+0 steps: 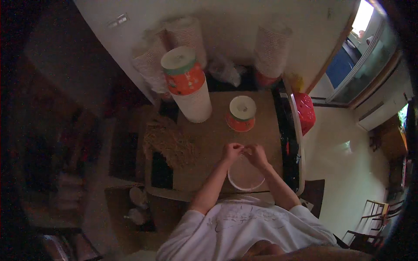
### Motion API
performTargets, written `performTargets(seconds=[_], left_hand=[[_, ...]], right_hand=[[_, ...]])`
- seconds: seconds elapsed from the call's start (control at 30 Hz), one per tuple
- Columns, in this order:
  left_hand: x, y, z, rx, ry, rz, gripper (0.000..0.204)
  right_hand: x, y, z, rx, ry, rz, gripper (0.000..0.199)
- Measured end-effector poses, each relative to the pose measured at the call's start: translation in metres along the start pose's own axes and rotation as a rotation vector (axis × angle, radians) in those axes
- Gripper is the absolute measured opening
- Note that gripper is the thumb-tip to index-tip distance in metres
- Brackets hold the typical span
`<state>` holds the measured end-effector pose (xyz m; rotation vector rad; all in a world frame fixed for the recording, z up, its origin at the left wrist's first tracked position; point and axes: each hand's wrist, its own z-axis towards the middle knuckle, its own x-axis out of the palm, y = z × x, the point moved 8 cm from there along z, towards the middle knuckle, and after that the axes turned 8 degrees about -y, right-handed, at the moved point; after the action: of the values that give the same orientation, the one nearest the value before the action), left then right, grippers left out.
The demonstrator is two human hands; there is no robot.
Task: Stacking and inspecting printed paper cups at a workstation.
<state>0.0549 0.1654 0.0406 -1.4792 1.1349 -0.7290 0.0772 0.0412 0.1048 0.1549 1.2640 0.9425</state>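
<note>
My left hand [234,151] and my right hand [256,155] meet fingertip to fingertip above the table, both pinched closed. Whatever is between the fingers is too small and dim to make out. Just under them, close to my body, lies a pale round tub [246,188] with a white rim; its far side is covered by my hands. Beyond my hands an orange paper tub [241,125] stands upside down with its pale base up. To the left rises a tall stack of white paper tubs [194,106], topped by an orange and green one [185,78].
A heap of thin tan strands [170,141] lies at the table's left. More tub stacks [272,48] stand along the wall, with a clear plastic bag [226,71] between them. A red stool [305,113] is beyond the table's right edge.
</note>
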Motion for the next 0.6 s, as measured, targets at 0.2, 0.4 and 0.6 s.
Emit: performTargets(seconds=[0.2, 0.4, 0.6], left_hand=[[-0.016, -0.011, -0.005, 0.365, -0.315, 0.008, 0.014], [0.006, 0.036, -0.053, -0.161, -0.185, -0.283, 0.019], [0.011, 0.053, -0.051, -0.199, -0.165, -0.814, 0.022]], right_hand=[[0.037, 0.008, 0.019, 0.124, 0.285, 0.232, 0.016], [0.073, -0.038, 0.021, 0.198, 0.279, 0.1, 0.015], [0.107, -0.062, -0.004, 0.689, 0.271, 0.784, 0.013]])
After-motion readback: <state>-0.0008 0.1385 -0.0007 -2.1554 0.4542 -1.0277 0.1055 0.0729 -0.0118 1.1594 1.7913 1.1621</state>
